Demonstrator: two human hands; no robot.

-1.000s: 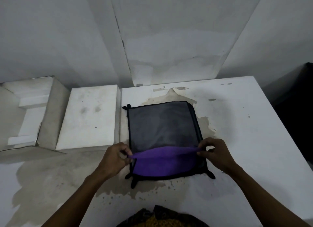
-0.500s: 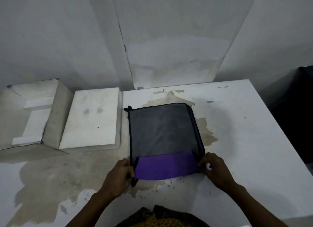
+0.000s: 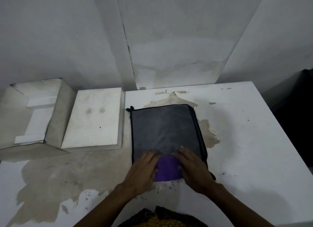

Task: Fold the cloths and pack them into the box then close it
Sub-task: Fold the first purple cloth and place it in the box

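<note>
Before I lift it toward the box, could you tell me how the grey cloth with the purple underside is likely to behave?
The grey cloth will probably be floppy: its near edge is turned over, purple side up, and lies flat under the left hand and the right hand. It looks thin, so likely light. Lifted by one edge, the fold may well fall open; supporting both sides seems safer.

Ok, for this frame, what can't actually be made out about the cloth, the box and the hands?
Head view only:
- Purple fold: both ends hidden under the left hand and right hand.
- Grey cloth: its near edge is covered by the hands, so how neatly the edges line up is unclear.
- Open box: left part cut off by the frame edge.
- Patterned dark and yellow item: cut off at the bottom edge, unidentifiable.
</note>
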